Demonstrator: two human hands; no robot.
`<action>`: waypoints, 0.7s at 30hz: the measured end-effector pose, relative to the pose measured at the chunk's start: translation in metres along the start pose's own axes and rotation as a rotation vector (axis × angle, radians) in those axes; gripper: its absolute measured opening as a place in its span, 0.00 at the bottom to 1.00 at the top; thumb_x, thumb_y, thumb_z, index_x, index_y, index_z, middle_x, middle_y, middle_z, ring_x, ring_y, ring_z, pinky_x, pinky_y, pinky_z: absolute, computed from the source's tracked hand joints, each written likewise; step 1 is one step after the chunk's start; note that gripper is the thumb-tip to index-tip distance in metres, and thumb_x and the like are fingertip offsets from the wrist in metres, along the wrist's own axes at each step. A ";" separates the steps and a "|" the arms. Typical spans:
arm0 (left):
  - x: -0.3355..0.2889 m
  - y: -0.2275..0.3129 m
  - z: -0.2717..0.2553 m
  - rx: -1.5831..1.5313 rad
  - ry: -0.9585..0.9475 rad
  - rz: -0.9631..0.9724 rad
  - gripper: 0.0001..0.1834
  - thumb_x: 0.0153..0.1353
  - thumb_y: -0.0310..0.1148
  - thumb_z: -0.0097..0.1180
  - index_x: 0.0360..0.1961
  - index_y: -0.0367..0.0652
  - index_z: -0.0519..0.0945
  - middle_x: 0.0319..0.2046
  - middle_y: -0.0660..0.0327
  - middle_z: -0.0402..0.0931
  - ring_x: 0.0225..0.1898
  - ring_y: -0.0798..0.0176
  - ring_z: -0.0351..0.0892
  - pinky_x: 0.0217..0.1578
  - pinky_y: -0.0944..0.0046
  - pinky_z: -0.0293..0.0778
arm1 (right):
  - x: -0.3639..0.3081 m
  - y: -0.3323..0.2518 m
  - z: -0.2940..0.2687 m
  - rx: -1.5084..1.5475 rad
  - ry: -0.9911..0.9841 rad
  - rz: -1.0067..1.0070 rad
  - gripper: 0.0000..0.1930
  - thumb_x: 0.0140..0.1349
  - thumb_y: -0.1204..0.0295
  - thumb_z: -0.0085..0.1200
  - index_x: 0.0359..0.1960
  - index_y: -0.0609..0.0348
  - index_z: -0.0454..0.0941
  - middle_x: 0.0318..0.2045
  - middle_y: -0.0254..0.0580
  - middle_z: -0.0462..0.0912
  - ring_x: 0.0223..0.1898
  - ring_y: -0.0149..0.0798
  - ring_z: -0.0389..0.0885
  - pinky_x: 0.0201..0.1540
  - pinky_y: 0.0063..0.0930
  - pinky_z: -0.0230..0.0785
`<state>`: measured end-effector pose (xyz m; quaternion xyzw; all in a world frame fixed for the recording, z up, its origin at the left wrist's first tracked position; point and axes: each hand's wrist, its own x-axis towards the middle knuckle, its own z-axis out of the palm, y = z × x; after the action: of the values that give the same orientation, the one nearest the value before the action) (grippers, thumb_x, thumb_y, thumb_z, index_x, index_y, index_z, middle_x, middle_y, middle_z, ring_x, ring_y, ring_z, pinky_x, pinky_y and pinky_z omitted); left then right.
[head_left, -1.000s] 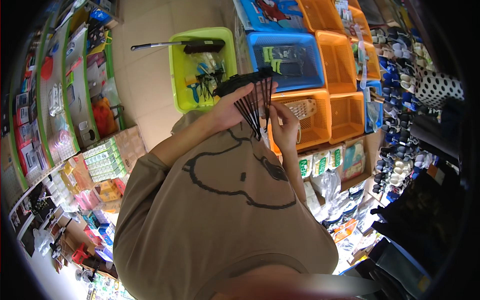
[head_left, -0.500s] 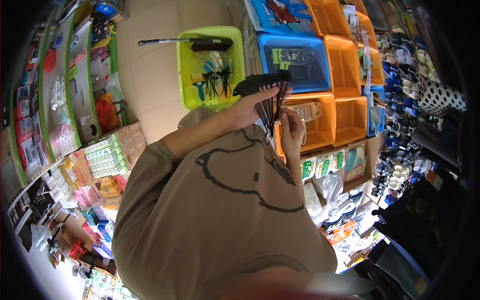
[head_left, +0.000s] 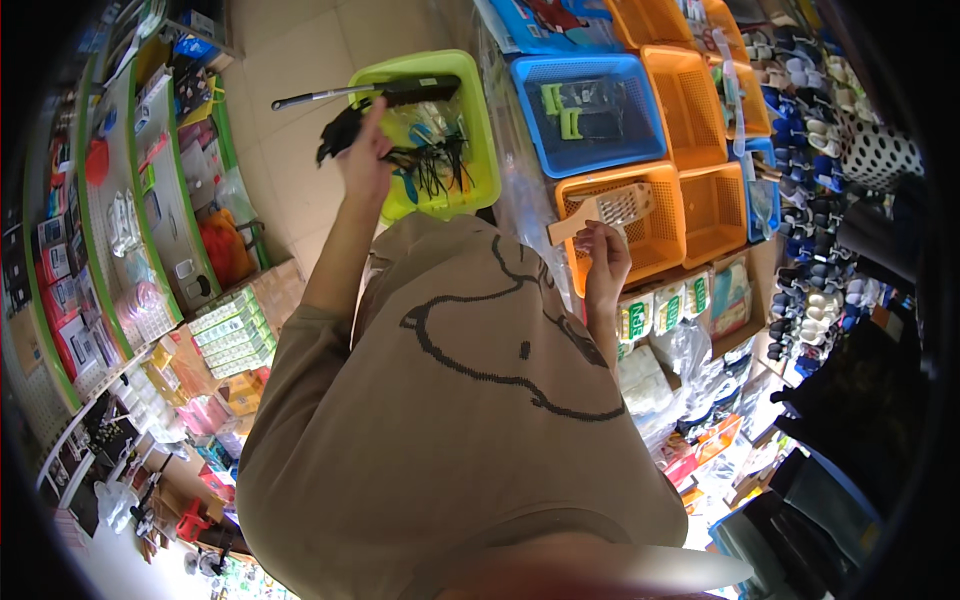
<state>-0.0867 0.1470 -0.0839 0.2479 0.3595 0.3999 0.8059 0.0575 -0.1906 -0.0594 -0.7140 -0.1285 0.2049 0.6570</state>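
Observation:
At the near left side of the lime-green tub [head_left: 487, 150], my left hand [head_left: 366, 165] grips a bundle of black strips [head_left: 341, 130], one finger stretched out. Motion blur hides its exact kind. Over the orange basket [head_left: 672, 245] on the right, my right hand [head_left: 606, 262] has its fingers closed at a light wooden slotted spatula [head_left: 622, 205], whose handle points left. Inside the tub lie more black strands [head_left: 435, 170] and a black-bristled brush [head_left: 420, 88] with a long handle reaching over the left rim.
A blue basket [head_left: 590, 160] with green-handled packaged items stands beyond the spatula. Empty-looking orange baskets [head_left: 684, 105] line up to its right. Shelves of goods [head_left: 130, 220] run along the left, several slippers [head_left: 800, 210] hang at right. Tiled floor [head_left: 285, 60] lies beyond the tub.
My left hand has swung left with the black bundle, from in front of my chest to the tub. My right hand has left the bundle, moved right and taken hold of the wooden spatula.

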 end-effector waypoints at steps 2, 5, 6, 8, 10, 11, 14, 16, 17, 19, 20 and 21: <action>0.003 0.007 -0.024 0.136 0.161 0.092 0.04 0.57 0.26 0.66 0.28 0.42 0.81 0.16 0.75 0.56 0.16 0.78 0.51 0.19 0.72 0.48 | -0.002 0.001 0.003 -0.025 -0.010 0.027 0.11 0.72 0.72 0.47 0.43 0.69 0.78 0.31 0.40 0.81 0.32 0.29 0.78 0.39 0.22 0.72; 0.006 0.010 -0.062 0.214 0.239 0.132 0.07 0.55 0.22 0.65 0.25 0.43 0.78 0.16 0.73 0.58 0.14 0.77 0.52 0.17 0.72 0.48 | -0.004 0.003 0.008 -0.021 -0.007 0.029 0.11 0.72 0.72 0.47 0.43 0.69 0.78 0.31 0.40 0.81 0.32 0.29 0.79 0.38 0.22 0.72; 0.008 0.010 -0.076 0.215 0.306 0.125 0.09 0.53 0.21 0.65 0.24 0.45 0.75 0.16 0.72 0.59 0.14 0.77 0.53 0.16 0.72 0.49 | -0.004 0.004 0.011 -0.022 -0.005 0.029 0.11 0.72 0.72 0.47 0.43 0.69 0.78 0.31 0.40 0.81 0.32 0.29 0.79 0.38 0.22 0.72; 0.010 0.006 -0.091 0.214 0.375 0.112 0.12 0.52 0.20 0.65 0.23 0.46 0.73 0.16 0.72 0.61 0.13 0.76 0.54 0.15 0.72 0.49 | -0.004 0.008 0.016 -0.020 -0.032 0.042 0.11 0.71 0.72 0.48 0.43 0.69 0.79 0.31 0.40 0.81 0.32 0.29 0.79 0.38 0.22 0.72; 0.014 0.000 -0.104 0.188 0.457 0.091 0.17 0.47 0.19 0.67 0.23 0.48 0.69 0.16 0.71 0.62 0.13 0.76 0.56 0.13 0.73 0.52 | -0.006 0.009 0.020 -0.045 -0.031 0.066 0.11 0.71 0.73 0.48 0.43 0.69 0.79 0.31 0.40 0.81 0.32 0.29 0.79 0.39 0.22 0.72; 0.018 -0.006 -0.109 0.197 0.446 0.135 0.17 0.46 0.19 0.69 0.26 0.46 0.71 0.19 0.70 0.65 0.14 0.75 0.58 0.15 0.73 0.56 | -0.007 0.009 0.023 -0.065 -0.031 0.090 0.10 0.71 0.73 0.49 0.43 0.69 0.79 0.31 0.40 0.81 0.32 0.29 0.79 0.39 0.22 0.72; 0.035 -0.015 -0.119 0.227 0.487 0.078 0.17 0.46 0.20 0.71 0.29 0.45 0.72 0.23 0.68 0.69 0.16 0.74 0.62 0.17 0.73 0.60 | -0.010 0.011 0.033 -0.086 -0.067 0.116 0.10 0.70 0.73 0.49 0.43 0.69 0.79 0.31 0.40 0.81 0.32 0.30 0.79 0.39 0.24 0.72; 0.052 -0.029 -0.129 0.243 0.444 0.051 0.15 0.50 0.22 0.70 0.32 0.44 0.73 0.26 0.67 0.70 0.19 0.73 0.65 0.19 0.72 0.63 | -0.014 0.013 0.038 -0.110 -0.071 0.129 0.10 0.70 0.73 0.49 0.43 0.69 0.79 0.31 0.40 0.82 0.32 0.30 0.79 0.39 0.24 0.72; 0.060 -0.033 -0.131 0.158 0.409 -0.030 0.13 0.53 0.22 0.67 0.32 0.44 0.73 0.23 0.67 0.69 0.19 0.73 0.65 0.20 0.71 0.64 | -0.015 0.010 0.042 -0.128 -0.083 0.120 0.10 0.70 0.73 0.49 0.43 0.69 0.78 0.32 0.40 0.82 0.32 0.30 0.78 0.39 0.24 0.73; 0.075 -0.044 -0.138 0.086 0.331 -0.163 0.07 0.60 0.24 0.61 0.32 0.44 0.74 0.22 0.68 0.69 0.21 0.72 0.67 0.21 0.70 0.65 | -0.019 0.007 0.052 -0.140 -0.069 0.129 0.10 0.70 0.73 0.49 0.44 0.69 0.78 0.32 0.41 0.82 0.33 0.30 0.78 0.40 0.24 0.73; 0.083 -0.050 -0.143 0.088 0.333 -0.172 0.07 0.60 0.24 0.61 0.32 0.44 0.74 0.22 0.68 0.69 0.21 0.72 0.67 0.21 0.70 0.65 | -0.021 0.007 0.056 -0.145 -0.056 0.144 0.11 0.70 0.73 0.49 0.44 0.69 0.78 0.32 0.41 0.82 0.33 0.30 0.78 0.40 0.24 0.73; 0.090 -0.057 -0.149 0.070 0.301 -0.233 0.07 0.59 0.25 0.62 0.31 0.44 0.74 0.22 0.68 0.70 0.21 0.72 0.67 0.22 0.70 0.65 | -0.025 0.008 0.059 -0.149 -0.050 0.152 0.11 0.70 0.73 0.49 0.44 0.69 0.78 0.32 0.41 0.82 0.33 0.30 0.78 0.40 0.24 0.73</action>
<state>-0.1376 0.2064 -0.2495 0.1702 0.5158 0.3236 0.7747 0.0079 -0.1506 -0.0671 -0.7631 -0.1053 0.2616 0.5815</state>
